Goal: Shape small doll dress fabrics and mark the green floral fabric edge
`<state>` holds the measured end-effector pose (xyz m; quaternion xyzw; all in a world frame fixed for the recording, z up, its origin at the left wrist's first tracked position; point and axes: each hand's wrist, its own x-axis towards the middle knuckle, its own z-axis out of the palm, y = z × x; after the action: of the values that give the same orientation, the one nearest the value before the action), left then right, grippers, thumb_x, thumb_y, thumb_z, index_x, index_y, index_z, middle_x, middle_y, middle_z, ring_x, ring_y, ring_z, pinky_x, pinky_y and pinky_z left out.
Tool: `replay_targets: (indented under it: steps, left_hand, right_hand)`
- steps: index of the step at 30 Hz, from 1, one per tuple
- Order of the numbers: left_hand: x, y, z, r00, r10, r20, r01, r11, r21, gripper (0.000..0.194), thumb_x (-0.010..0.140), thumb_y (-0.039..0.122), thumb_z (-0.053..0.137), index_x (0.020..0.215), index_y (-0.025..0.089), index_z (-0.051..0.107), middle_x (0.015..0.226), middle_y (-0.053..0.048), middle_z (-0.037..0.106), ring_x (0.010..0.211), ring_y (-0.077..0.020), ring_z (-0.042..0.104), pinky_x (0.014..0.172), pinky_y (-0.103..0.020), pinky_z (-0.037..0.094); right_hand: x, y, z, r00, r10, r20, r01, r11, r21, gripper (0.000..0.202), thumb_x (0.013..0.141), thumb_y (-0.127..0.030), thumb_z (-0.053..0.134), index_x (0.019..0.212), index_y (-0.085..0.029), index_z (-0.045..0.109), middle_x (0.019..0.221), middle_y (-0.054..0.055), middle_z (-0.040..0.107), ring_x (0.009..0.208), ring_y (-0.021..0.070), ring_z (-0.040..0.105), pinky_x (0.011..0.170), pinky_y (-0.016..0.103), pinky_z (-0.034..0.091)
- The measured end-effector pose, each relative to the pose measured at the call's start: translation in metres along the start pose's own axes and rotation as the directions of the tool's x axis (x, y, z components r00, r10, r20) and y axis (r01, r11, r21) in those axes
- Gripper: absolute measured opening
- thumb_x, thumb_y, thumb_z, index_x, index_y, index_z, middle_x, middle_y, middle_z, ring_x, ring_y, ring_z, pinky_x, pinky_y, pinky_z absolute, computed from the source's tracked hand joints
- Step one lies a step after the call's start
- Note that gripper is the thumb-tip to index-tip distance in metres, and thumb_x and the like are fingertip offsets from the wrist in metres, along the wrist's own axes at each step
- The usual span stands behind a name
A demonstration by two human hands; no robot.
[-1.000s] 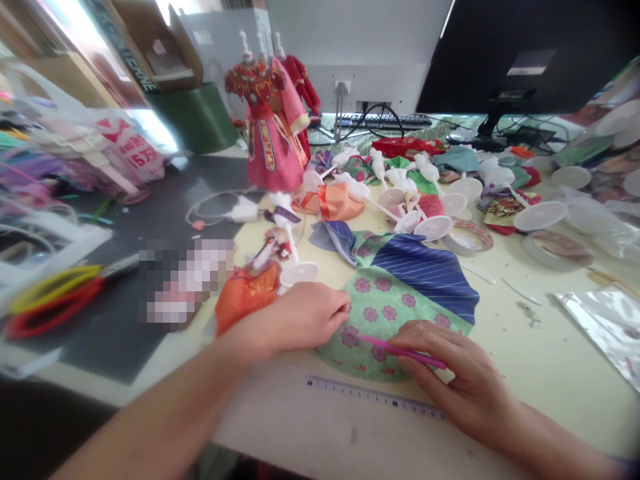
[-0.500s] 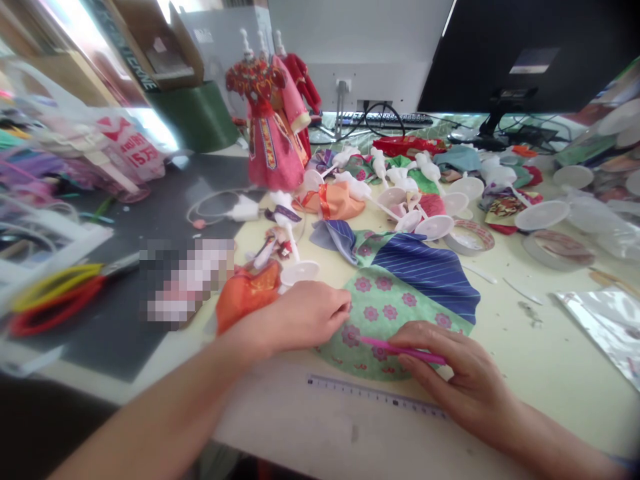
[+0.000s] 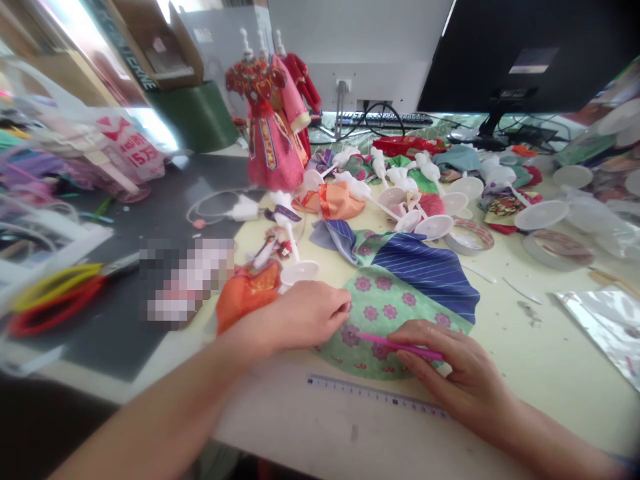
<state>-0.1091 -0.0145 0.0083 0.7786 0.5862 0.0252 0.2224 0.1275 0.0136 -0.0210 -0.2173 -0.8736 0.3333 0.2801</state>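
A green fabric piece with pink flowers [image 3: 390, 311] lies spread on the table, joined by or overlapping a dark blue striped cloth [image 3: 425, 270] at its upper side. My left hand [image 3: 313, 313] rests on the green fabric's left edge, fingers curled; what they hold, if anything, is hidden. Between the thumb and fingers of my right hand [image 3: 450, 363] is a slim pink pen-like tool [image 3: 400, 347], its tip pointing left onto a printed flower. A clear ruler [image 3: 375, 395] lies just below the fabric, its right end beside my right hand.
Orange doll clothing [image 3: 247, 293] and a white doll stand [image 3: 300, 272] sit left of the fabric. Several white mannequins with cloth lie behind, near tape rolls [image 3: 470, 237]. Red-and-yellow scissors [image 3: 60, 293] lie on a dark mat [image 3: 170, 180]. Dressed mannequins [image 3: 275, 153] stand before the monitors.
My right hand and the pink tool have shifted very slightly left, with the tip still over the same flower. My left hand and the fabric look unmoved.
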Motion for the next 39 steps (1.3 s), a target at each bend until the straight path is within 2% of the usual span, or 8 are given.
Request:
replay_targets:
  steps: [7, 12, 19, 34, 39]
  left_hand:
    - [-0.0042, -0.0031, -0.0029, 0.999, 0.01, 0.048, -0.008, 0.999, -0.034, 0.012, 0.083, 0.034, 0.051, 0.081, 0.023, 0.054, 0.066, 0.004, 0.059, 0.059, -0.0124, 0.052, 0.05, -0.024, 0.028]
    - [-0.0036, 0.0002, -0.0062, 0.997, -0.025, 0.072, 0.028, 0.999, -0.042, 0.022, 0.079, 0.045, 0.056, 0.081, 0.023, 0.054, 0.064, 0.004, 0.057, 0.058, -0.0125, 0.051, 0.049, -0.024, 0.026]
    - [0.0028, 0.0033, -0.0045, 0.995, -0.07, 0.069, 0.073, 0.996, -0.045, 0.031, 0.076, 0.051, 0.061, 0.08, 0.022, 0.053, 0.063, 0.003, 0.056, 0.057, -0.0124, 0.05, 0.049, -0.025, 0.023]
    - [0.0026, 0.0013, -0.0014, 0.993, -0.097, 0.07, 0.101, 0.993, -0.064, 0.032, 0.073, 0.053, 0.063, 0.08, 0.024, 0.052, 0.066, 0.005, 0.056, 0.059, -0.0125, 0.05, 0.048, -0.024, 0.024]
    - [0.0041, 0.0007, -0.0006, 0.992, -0.101, 0.076, 0.106, 0.992, -0.065, 0.035, 0.072, 0.056, 0.063, 0.081, 0.024, 0.052, 0.066, 0.004, 0.056, 0.059, -0.013, 0.05, 0.048, -0.024, 0.024]
  right_hand:
    - [-0.0021, -0.0008, -0.0003, 0.999, 0.035, 0.017, -0.036, 0.999, 0.005, 0.019, 0.089, -0.016, 0.051, 0.104, -0.025, 0.059, 0.087, 0.0, 0.068, 0.078, 0.0132, 0.063, 0.065, 0.025, 0.049]
    - [-0.0019, 0.0002, -0.0006, 0.999, 0.04, 0.022, -0.04, 0.999, 0.012, 0.019, 0.09, -0.016, 0.05, 0.104, -0.025, 0.058, 0.089, 0.0, 0.068, 0.08, 0.0123, 0.062, 0.068, 0.024, 0.05]
    - [-0.0005, 0.0, -0.0008, 0.997, 0.057, 0.043, -0.058, 0.998, 0.019, 0.018, 0.09, -0.017, 0.05, 0.104, -0.025, 0.058, 0.09, 0.0, 0.067, 0.081, 0.0125, 0.062, 0.069, 0.024, 0.05]
    - [-0.0009, -0.0012, -0.002, 0.988, 0.148, 0.042, -0.148, 0.989, -0.019, 0.014, 0.09, -0.024, 0.05, 0.099, -0.027, 0.061, 0.086, 0.0, 0.069, 0.075, 0.0153, 0.065, 0.063, 0.026, 0.051]
    - [-0.0026, 0.0015, -0.0022, 0.988, 0.151, -0.016, -0.151, 0.986, -0.065, 0.012, 0.09, -0.026, 0.052, 0.098, -0.028, 0.06, 0.088, 0.0, 0.069, 0.075, 0.0152, 0.066, 0.062, 0.026, 0.051]
